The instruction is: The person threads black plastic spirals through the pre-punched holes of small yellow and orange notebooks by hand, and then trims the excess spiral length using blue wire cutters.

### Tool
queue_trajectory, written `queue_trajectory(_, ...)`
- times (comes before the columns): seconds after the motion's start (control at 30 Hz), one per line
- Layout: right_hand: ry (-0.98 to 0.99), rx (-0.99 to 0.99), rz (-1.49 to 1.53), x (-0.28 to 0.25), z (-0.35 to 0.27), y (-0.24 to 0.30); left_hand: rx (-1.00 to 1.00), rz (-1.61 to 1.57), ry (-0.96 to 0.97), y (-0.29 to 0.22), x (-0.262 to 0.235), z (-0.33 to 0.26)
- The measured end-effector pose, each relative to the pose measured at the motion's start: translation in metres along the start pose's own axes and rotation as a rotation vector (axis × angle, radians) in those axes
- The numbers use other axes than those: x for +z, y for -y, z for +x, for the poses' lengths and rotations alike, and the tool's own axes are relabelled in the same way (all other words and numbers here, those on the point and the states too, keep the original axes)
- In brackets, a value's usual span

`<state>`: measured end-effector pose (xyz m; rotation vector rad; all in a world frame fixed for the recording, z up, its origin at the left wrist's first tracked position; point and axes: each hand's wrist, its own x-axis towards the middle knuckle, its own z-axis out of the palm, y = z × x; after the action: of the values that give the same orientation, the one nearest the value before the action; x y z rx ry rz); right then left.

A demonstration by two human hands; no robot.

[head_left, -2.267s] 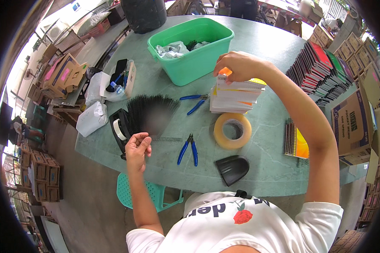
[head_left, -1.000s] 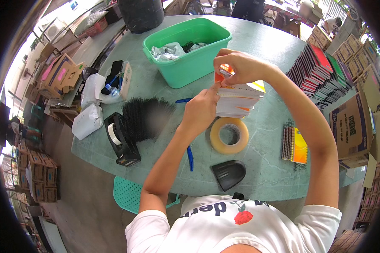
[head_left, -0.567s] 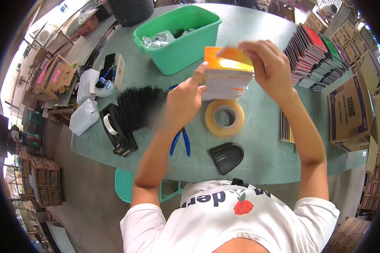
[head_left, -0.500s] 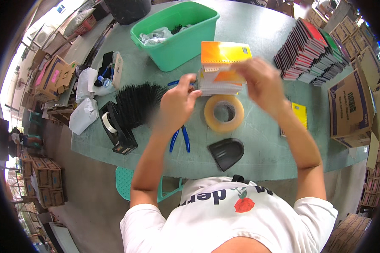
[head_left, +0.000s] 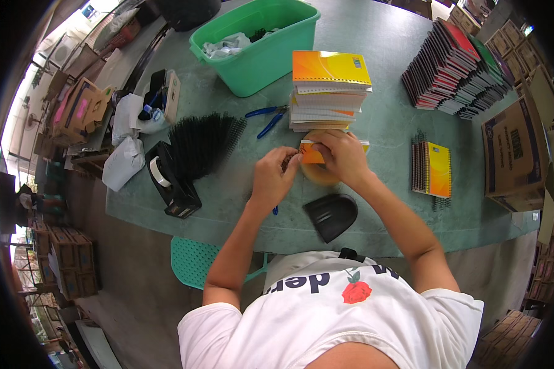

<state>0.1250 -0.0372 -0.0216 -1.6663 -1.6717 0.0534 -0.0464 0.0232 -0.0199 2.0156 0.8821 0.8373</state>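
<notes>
Your right hand (head_left: 345, 157) grips the orange notebook (head_left: 314, 152) over the tape roll (head_left: 319, 175); your left hand (head_left: 274, 178) pinches its spiral edge. Keep the pages squared and feed the coil steadily.

Green round table (head_left: 375, 43), teal plastic chair (head_left: 194, 261), concrete floor (head_left: 135, 270), daylight upper left

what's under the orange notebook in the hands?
Under the small orange notebook, held by the left hand and right hand, part of a tan ring of packing tape shows on the green table. The hands cover most of it.
</notes>
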Motion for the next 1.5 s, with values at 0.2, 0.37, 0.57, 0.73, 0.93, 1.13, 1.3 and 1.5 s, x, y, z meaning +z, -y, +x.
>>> queue_trajectory(0.2,0.030,-0.035,0.002,-0.001,-0.003,0.000,-0.198,-0.068,0.088,0.004,-0.002,-0.002)
queue_trajectory(0.37,0.054,-0.024,-0.022,-0.004,-0.005,0.005,-0.600,-0.528,0.239,-0.004,-0.012,0.005)
queue_trajectory(0.57,0.013,-0.080,-0.024,-0.001,-0.003,0.004,0.022,0.047,-0.070,0.006,0.001,0.006)
queue_trajectory(0.73,0.078,-0.071,-0.068,-0.002,-0.007,0.005,-0.083,0.009,0.202,0.007,-0.021,0.013)
queue_trajectory(0.93,-0.012,-0.009,0.059,0.006,0.000,0.009,0.037,0.187,0.177,0.002,-0.019,0.018)
queue_trajectory(1.13,-0.022,-0.051,0.123,0.007,-0.002,0.004,0.389,0.461,0.109,-0.002,0.013,-0.014)
queue_trajectory(1.3,0.108,0.082,-0.060,-0.029,-0.002,0.006,0.285,0.454,0.472,0.003,0.076,-0.068)
queue_trajectory(1.5,0.101,0.352,0.531,-0.037,-0.035,-0.037,0.151,0.225,-0.072,-0.045,0.004,-0.017)
